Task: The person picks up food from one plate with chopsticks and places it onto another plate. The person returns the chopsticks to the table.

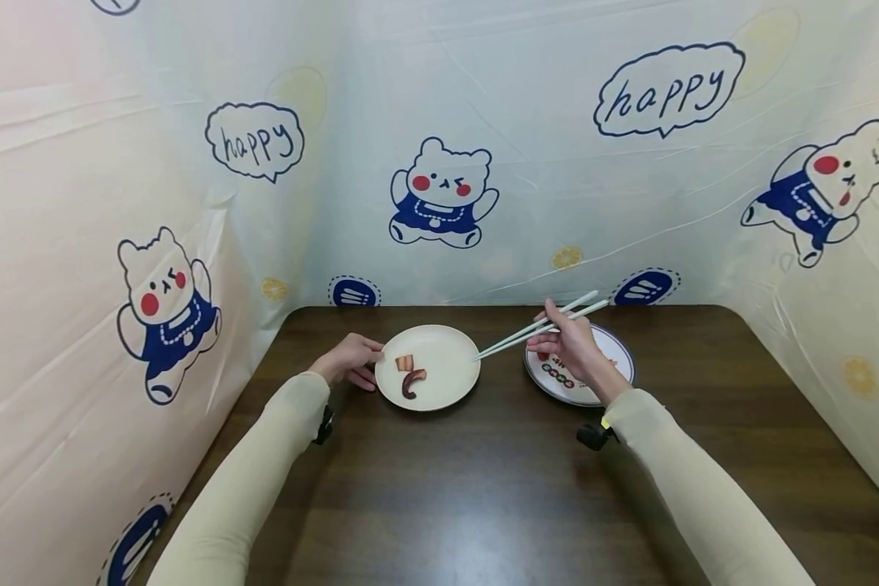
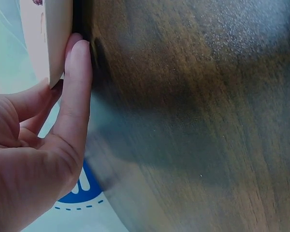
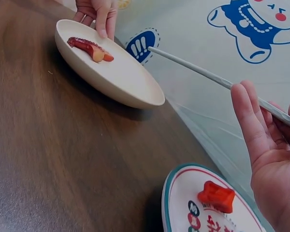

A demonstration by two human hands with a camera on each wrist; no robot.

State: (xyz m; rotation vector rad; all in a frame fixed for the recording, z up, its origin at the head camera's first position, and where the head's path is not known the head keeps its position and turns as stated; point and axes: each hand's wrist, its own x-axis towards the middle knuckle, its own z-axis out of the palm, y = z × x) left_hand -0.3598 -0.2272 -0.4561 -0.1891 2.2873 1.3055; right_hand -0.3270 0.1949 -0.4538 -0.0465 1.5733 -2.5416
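Note:
My left hand [image 1: 348,358] pinches the left rim of a cream plate [image 1: 450,378]; the left wrist view has the thumb at the rim and the fingers under it. On this plate lie a small striped piece like bacon [image 1: 404,363] and a dark red, curved octopus tentacle [image 1: 411,386]. My right hand [image 1: 573,346] holds a pair of pale chopsticks [image 1: 513,336], their tips together at the cream plate's right edge with no food between them. Under that hand sits a white printed plate [image 1: 580,392] with a coloured rim, bearing a glossy red piece of food [image 3: 216,195].
Both plates are at the far side of a dark wooden table [image 1: 439,488]. Right behind its back edge hangs a pale curtain [image 1: 542,212] printed with cartoon bears, and more of it runs along both sides.

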